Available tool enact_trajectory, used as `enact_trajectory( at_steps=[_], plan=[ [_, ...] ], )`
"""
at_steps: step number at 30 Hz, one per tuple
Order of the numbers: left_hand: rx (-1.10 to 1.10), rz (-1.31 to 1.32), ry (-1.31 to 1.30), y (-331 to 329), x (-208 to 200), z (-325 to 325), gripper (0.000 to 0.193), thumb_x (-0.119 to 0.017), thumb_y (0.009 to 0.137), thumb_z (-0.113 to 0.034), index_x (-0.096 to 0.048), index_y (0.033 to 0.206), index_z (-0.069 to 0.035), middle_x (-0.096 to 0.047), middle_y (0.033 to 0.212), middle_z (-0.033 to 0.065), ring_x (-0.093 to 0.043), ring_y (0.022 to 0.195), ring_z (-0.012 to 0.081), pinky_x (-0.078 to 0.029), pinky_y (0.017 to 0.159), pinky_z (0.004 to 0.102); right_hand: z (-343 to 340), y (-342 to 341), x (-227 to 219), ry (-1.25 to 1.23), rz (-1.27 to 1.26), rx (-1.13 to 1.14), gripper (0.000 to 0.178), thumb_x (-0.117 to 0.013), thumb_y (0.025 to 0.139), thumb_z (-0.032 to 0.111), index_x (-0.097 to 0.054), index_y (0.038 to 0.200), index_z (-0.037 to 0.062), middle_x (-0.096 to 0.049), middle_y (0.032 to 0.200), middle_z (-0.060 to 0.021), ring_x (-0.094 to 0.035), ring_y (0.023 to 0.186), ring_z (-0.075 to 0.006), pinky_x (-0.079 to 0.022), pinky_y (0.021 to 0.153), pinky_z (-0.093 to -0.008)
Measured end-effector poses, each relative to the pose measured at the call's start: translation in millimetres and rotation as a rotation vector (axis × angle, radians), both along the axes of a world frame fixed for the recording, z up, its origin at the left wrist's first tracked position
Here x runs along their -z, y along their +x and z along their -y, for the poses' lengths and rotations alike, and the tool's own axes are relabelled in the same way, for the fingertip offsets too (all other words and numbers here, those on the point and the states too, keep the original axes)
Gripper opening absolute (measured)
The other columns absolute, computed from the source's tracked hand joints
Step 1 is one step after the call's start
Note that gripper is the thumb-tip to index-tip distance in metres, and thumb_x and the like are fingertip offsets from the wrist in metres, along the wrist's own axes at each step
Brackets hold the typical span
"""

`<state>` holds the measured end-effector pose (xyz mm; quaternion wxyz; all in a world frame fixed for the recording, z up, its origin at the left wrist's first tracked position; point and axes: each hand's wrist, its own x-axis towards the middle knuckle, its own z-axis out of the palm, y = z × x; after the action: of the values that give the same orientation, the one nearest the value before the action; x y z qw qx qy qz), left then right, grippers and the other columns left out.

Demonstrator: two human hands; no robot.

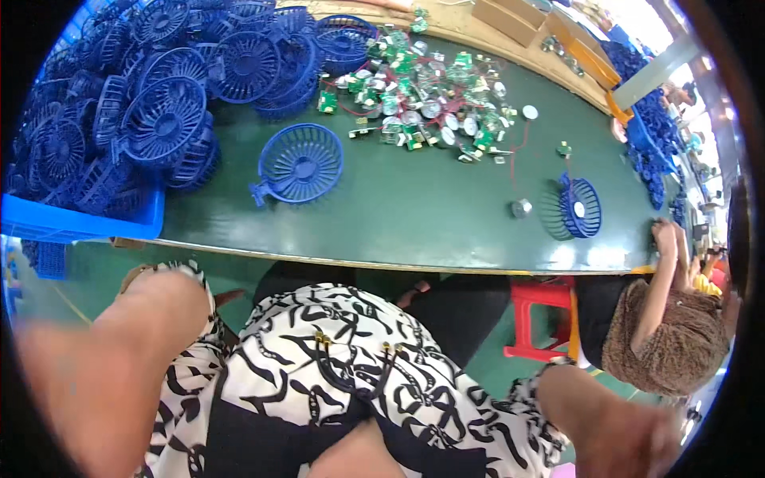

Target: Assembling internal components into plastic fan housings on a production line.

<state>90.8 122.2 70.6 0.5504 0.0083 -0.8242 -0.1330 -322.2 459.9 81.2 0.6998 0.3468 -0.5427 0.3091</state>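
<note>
My left hand [92, 378] is raised close to the camera at the lower left, away from the table; blur smears its fingers. At the lower right my right hand [625, 434] is also off the table, and its fingers are too blurred to read. Neither shows anything held. On the green table a round blue slatted plastic basket [304, 167] lies in front of me, with a small tab at its rim. Farther right, a second blue basket [584, 209] stands tipped on its side with a small white disc in it. A small silvery round part [521, 209] lies beside it.
A blue crate [88, 221] heaped with blue baskets stands at the left. Small green circuit boards with red wires [430, 99] pile at the table's back. A person in a brown top [669, 338] works at the right, near a red stool [540, 319].
</note>
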Motion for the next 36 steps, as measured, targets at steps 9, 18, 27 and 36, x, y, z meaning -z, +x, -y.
enact_trajectory(
  at_steps=[9,18,27,36],
  plan=[
    [-0.336,0.769,0.029,-121.7,51.2,-14.7,0.045,-0.075,0.074,-0.009,-0.062,0.117,-0.008,-0.054,0.130,0.0145,-0.044,0.132,0.0380,-0.034,0.107,0.0567,126.3,0.5,70.5,0.900,0.960,-0.246,0.034,-0.075,0.080,0.010,-0.063,0.111,0.0036,-0.061,0.101,-0.0141,-0.061,0.090,-0.0333,-0.049,0.078,-0.0412],
    [0.105,0.551,0.155,-151.3,72.0,-30.3,0.042,-0.076,0.067,-0.003,-0.064,0.107,-0.005,-0.059,0.121,0.0149,-0.059,0.109,0.0354,-0.050,0.093,0.0439,140.3,-5.1,35.6,0.294,1.395,-0.962,0.017,-0.065,0.088,0.005,-0.066,0.104,-0.0004,-0.060,0.094,-0.0015,-0.053,0.076,-0.0074,-0.044,0.067,-0.0210],
    [-0.074,0.646,0.251,-142.6,69.0,-22.6,0.043,-0.075,0.074,-0.009,-0.060,0.114,-0.008,-0.044,0.140,0.0203,-0.047,0.128,0.0409,-0.043,0.102,0.0487,138.6,38.3,97.8,0.922,0.710,-0.262,0.031,-0.072,0.076,0.002,-0.069,0.107,0.0061,-0.063,0.097,-0.0109,-0.060,0.089,-0.0287,-0.048,0.078,-0.0402],
    [0.176,0.662,0.240,-155.4,76.8,-22.4,0.029,-0.071,0.077,-0.008,-0.062,0.105,-0.008,-0.059,0.120,0.0129,-0.054,0.121,0.0338,-0.043,0.102,0.0498,123.4,69.8,75.2,0.979,0.958,-0.186,0.030,-0.078,0.075,0.012,-0.066,0.102,0.0065,-0.061,0.092,-0.0090,-0.059,0.085,-0.0280,-0.044,0.078,-0.0395]
  ],
)
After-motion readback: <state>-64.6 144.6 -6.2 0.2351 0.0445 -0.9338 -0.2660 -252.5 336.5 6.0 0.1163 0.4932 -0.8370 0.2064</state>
